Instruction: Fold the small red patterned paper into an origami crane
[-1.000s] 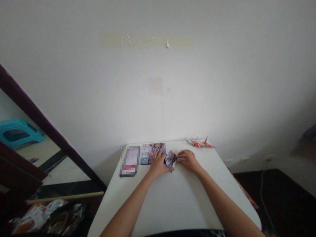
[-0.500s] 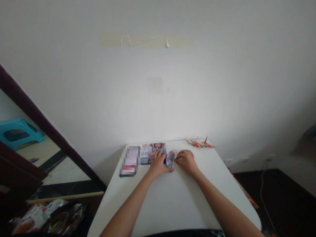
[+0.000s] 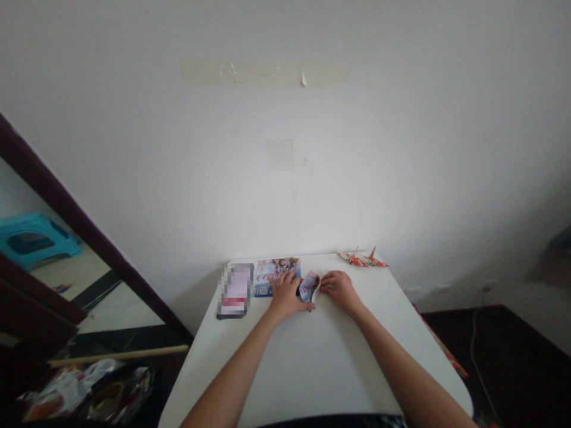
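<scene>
From my end, the white table (image 3: 323, 368) fills the lower middle of the frame, its far edge against a pale wall (image 3: 379, 154) that takes up most of my view. High on that wall, left of the centre line, runs a yellowish tape strip (image 3: 200, 72) with loose clear bits; a faint square patch (image 3: 280, 154) shows below it.

The paper (image 3: 308, 286), folded and curled at one side, sits in the lower centre between the two hands. I see the left hand (image 3: 286, 295) palm down, fingers spread wide over a blue printed leaflet (image 3: 266, 273), thumb beside the paper. The hand hides whether leaflet and paper are joined. The right hand (image 3: 341, 291) has its fingers bunched narrow at the paper's curled right edge; I cannot tell whether they pinch it.

Left of the leaflet lies a blurred-out phone (image 3: 235, 290). Near the table's far right corner rest red-and-white folded papers (image 3: 361, 260).

At the left edge I get a blue stool (image 3: 40, 238) beyond a slanting dark frame (image 3: 84, 211). In the lower left, a pale stick (image 3: 120, 355) lies above some bags (image 3: 66, 389). In the lower right, a cable (image 3: 475, 351) trails over dark floor (image 3: 517, 339).
</scene>
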Demonstrator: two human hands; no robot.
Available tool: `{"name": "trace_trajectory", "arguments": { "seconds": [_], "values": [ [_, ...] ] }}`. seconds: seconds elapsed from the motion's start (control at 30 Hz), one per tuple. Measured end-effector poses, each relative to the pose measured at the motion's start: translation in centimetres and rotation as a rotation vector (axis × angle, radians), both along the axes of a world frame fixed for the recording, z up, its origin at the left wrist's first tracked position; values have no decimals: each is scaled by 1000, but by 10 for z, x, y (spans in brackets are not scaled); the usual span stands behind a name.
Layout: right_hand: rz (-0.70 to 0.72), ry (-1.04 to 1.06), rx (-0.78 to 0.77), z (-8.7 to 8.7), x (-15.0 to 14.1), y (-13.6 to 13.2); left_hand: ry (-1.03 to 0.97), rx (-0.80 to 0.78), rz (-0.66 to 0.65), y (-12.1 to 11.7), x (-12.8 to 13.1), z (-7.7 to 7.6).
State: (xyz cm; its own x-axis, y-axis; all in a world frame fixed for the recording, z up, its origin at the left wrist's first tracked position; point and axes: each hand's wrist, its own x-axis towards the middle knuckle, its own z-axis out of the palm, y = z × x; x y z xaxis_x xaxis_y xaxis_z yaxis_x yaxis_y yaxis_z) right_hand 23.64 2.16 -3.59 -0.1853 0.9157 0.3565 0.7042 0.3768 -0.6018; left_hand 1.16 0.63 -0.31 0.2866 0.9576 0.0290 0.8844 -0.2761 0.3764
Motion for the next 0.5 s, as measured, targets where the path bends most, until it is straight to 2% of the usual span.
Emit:
{"name": "trace_trajectory", "arguments": {
  "seconds": [0.17,0.5],
  "values": [
    [-19,0,18,-2,0,0,1,-8,-4,-1,0,3],
    [-109,-12,7,10,-10,-10,6,-20,-8,-3,1,7]
  ]
}}
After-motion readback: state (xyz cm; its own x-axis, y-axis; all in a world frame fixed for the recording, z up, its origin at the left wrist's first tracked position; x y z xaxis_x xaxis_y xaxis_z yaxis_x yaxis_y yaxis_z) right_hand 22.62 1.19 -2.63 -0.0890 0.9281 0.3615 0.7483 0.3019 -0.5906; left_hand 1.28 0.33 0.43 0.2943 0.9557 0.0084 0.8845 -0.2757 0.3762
